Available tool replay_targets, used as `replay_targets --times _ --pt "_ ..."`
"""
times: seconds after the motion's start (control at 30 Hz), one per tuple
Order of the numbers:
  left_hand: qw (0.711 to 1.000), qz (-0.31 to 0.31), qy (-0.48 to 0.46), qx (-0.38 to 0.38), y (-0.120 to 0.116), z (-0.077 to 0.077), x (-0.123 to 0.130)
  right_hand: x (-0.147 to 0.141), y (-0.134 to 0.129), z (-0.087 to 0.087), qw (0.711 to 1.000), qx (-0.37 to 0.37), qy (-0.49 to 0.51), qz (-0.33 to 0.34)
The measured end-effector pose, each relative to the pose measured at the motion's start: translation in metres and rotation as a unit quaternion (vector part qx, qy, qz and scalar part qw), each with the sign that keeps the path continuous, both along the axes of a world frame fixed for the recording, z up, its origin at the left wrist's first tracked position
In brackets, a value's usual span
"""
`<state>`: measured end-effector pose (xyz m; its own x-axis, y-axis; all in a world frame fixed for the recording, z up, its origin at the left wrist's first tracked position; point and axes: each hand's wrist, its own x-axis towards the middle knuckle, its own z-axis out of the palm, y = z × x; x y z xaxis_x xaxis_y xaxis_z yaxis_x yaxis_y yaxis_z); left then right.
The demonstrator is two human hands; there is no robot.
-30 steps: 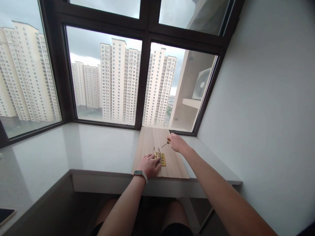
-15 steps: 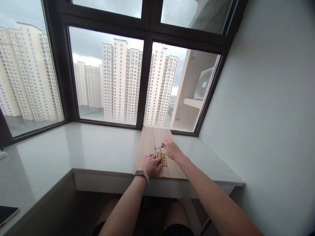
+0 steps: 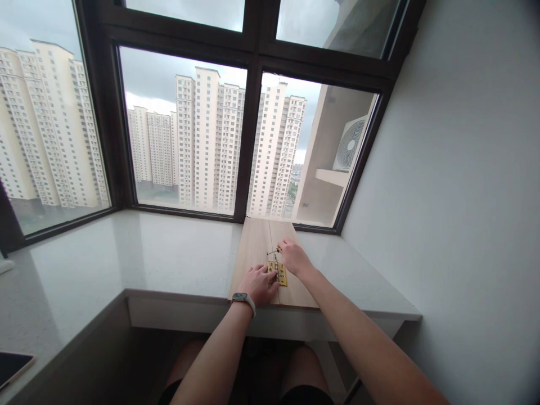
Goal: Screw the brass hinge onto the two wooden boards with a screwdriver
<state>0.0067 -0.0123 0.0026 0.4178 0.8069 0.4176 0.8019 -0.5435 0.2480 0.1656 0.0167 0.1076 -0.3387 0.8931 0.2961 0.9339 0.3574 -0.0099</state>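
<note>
A brass-coloured hinge with dark holes lies over the seam of two pale wooden boards. My left hand rests on its left side, thumb and fingers pressing it against the wood and hiding part of it. In my right hand, the fingers are closed round the yellow and black handle of a small screwdriver. Its thin shaft points left, above the far end of the hinge. What the tip touches is too small to tell.
The boards lie on a white counter with a front edge close to me. A dark-framed window rises behind, and a white wall stands on the right. At lower left lies a dark flat device.
The screwdriver's shaft has tilted very slightly, its left end a little higher. My left hand stays on the hinge; otherwise the view has barely shifted.
</note>
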Motion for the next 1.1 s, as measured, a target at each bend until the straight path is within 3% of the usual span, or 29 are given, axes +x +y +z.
replay_targets --times 0.47,1.1 --pt "0.997 0.065 -0.023 -0.025 0.005 -0.011 0.001 0.007 -0.009 0.008 0.998 0.039 0.042 0.024" --pt "0.999 0.048 -0.018 -0.014 0.007 -0.008 0.001 0.017 -0.037 0.022 0.994 0.031 0.068 0.086"
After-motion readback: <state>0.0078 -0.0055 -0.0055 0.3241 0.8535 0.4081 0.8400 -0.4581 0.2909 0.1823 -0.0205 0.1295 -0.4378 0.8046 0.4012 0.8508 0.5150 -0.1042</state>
